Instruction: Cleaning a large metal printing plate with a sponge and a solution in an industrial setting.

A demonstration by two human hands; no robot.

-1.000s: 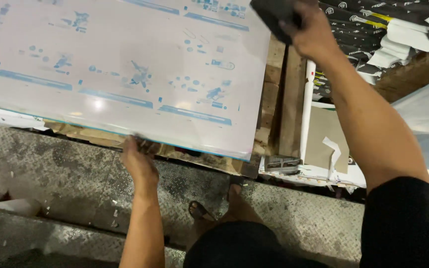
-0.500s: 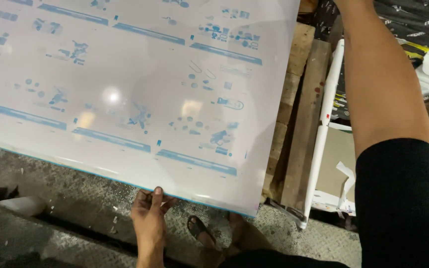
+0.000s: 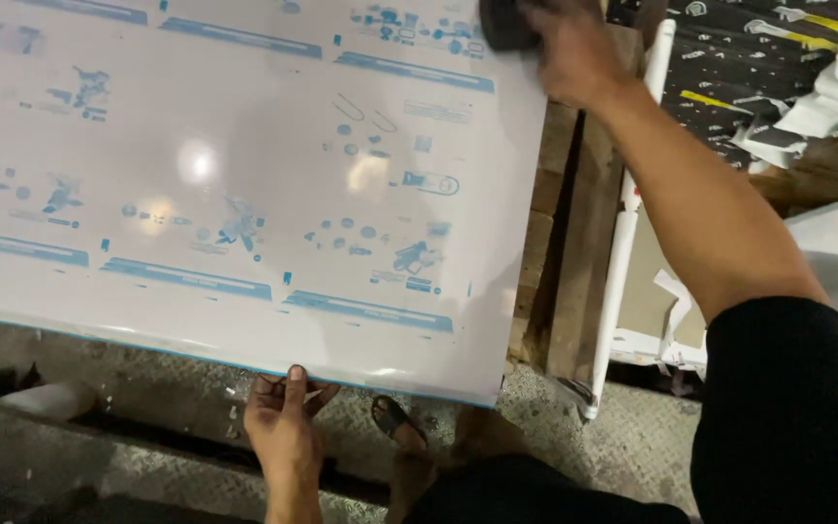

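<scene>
A large glossy white printing plate [image 3: 244, 175] with pale blue printed patterns fills most of the view. My left hand [image 3: 285, 419] grips its near bottom edge from below, thumb over the rim. My right hand [image 3: 566, 49] is at the plate's upper right edge, closed on a dark pad [image 3: 506, 21] pressed against the plate's surface. My right arm, in a black sleeve, crosses the right side of the view.
A wooden pallet [image 3: 574, 243] and a white tube [image 3: 625, 223] stand right of the plate. Dark printed sheets [image 3: 758, 58] are stacked at the upper right. Below is a metal tread-plate floor [image 3: 147, 388] with my sandalled foot [image 3: 395, 419].
The view shifted; the plate slid slightly up and left in view. My right hand with the dark pad came back into view at the plate's upper right edge. My left hand keeps its grip.
</scene>
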